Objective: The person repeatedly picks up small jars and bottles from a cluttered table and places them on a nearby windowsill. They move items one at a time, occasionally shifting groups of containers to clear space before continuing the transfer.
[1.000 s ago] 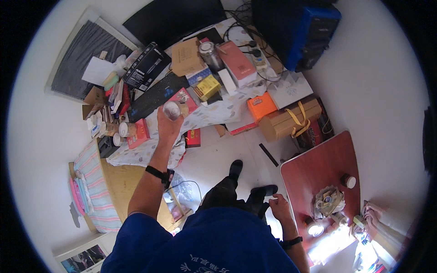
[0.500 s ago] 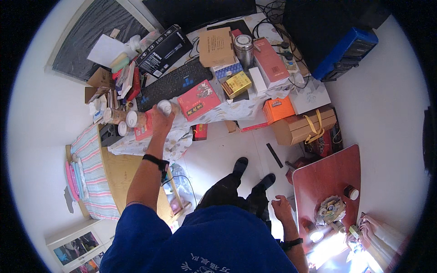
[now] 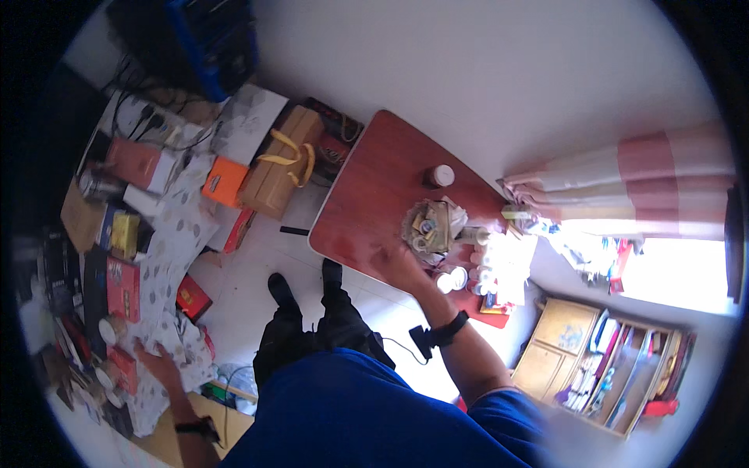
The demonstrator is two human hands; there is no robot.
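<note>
Indoors, a left hand [image 3: 160, 363] hangs loosely open, apparently empty, near a lidded jar [image 3: 111, 330] on the cloth-covered worktop [image 3: 178, 238], while a blurred right hand [image 3: 399, 267], grip unclear, crosses the red worktop [image 3: 373, 187].

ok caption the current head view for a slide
A blurred right hand at the edge of a red table, left hand near a red box.

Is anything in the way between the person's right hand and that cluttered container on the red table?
Nothing visible: between the blurred right hand and the cluttered container, only red tabletop shows. White-lidded jars stand on the wrist side, off that path.
</note>
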